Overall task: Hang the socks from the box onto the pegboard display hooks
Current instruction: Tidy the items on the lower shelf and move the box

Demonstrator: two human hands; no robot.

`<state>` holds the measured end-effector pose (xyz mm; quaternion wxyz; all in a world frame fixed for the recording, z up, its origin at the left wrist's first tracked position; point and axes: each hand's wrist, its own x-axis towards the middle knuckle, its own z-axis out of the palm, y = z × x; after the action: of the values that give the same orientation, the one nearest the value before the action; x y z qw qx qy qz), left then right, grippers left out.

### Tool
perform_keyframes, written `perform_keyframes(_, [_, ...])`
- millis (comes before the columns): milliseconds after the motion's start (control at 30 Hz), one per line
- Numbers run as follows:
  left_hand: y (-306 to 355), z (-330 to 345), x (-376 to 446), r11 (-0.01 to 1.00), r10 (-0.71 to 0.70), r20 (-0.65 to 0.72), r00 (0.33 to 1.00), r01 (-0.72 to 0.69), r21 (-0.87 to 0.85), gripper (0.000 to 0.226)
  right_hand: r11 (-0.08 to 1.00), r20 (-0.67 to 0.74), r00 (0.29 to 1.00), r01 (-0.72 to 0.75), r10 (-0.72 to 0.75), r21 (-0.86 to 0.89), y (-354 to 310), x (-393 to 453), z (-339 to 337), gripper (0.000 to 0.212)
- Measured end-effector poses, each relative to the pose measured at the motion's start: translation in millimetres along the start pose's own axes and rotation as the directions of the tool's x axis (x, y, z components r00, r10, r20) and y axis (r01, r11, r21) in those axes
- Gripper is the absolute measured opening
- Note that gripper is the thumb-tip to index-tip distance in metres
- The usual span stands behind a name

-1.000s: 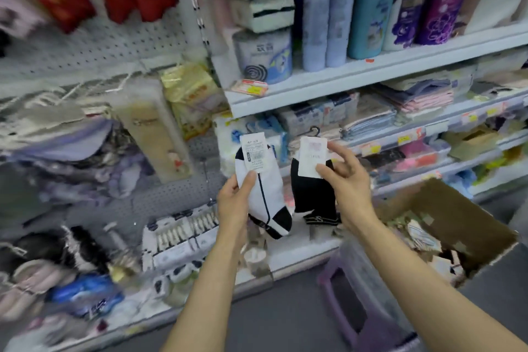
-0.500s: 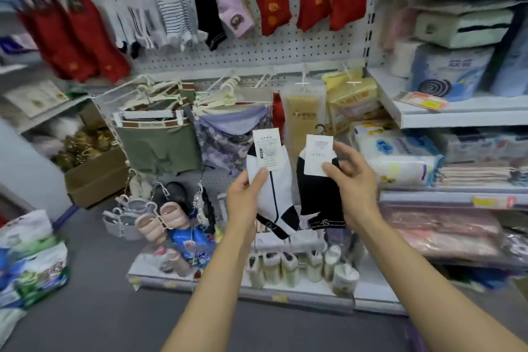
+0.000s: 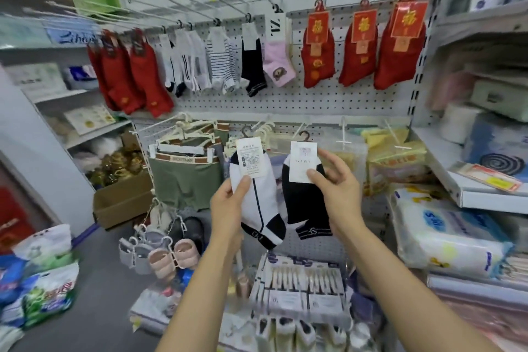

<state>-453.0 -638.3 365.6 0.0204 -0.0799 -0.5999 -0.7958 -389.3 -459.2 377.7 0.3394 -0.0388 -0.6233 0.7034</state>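
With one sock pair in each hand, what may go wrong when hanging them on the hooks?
1. The left hand pinches the white sock pair below its label; it may slip.
2. The right hand holds the black sock pair by its paper tag, which might tear.
3. With both hands occupied, steadying a hook seems awkward.

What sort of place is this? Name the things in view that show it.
Most likely a small general-goods shop: a white perforated pegboard hung with tagged red socks on metal hooks, white shelves of packaged goods, and yellow price labels on one shelf.
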Motion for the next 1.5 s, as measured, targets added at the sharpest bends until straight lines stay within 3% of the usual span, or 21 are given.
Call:
perform_keyframes(367, [24.9, 16.7, 66.8, 0.996, 0.081, 0.009, 0.997, -0.081, -0.034, 0.019, 0.992, 0.034, 0.992, 0.123, -0.123, 0.000, -20.5, 91.7, 34.0, 0.042])
perform_keyframes(767, [55.6, -18.5, 197.4, 0.988, 0.107, 0.092, 0.990, -0.096, -0.121, 0.022, 0.955, -0.041, 0.956, 0.289, -0.292, -0.065, -21.5, 203.0, 146.6, 0.042])
perform_keyframes(1033, [77.6, -62.6, 269.2, 0.986, 0.144, 0.149, 0.978, -0.129, -0.106, 0.020, 0.861, -0.114, 0.892, 0.378, -0.437, -0.340, -42.2, 304.5, 222.8, 0.039])
perform_keyframes(1500, [76.6, -54.7, 321.2, 0.986, 0.163, 0.170, 0.972, -0.154, -0.066, 0.026, 0.821, -0.114, 0.872, 0.393, -0.475, -0.415, -37.2, 388.1, 251.1, 0.045])
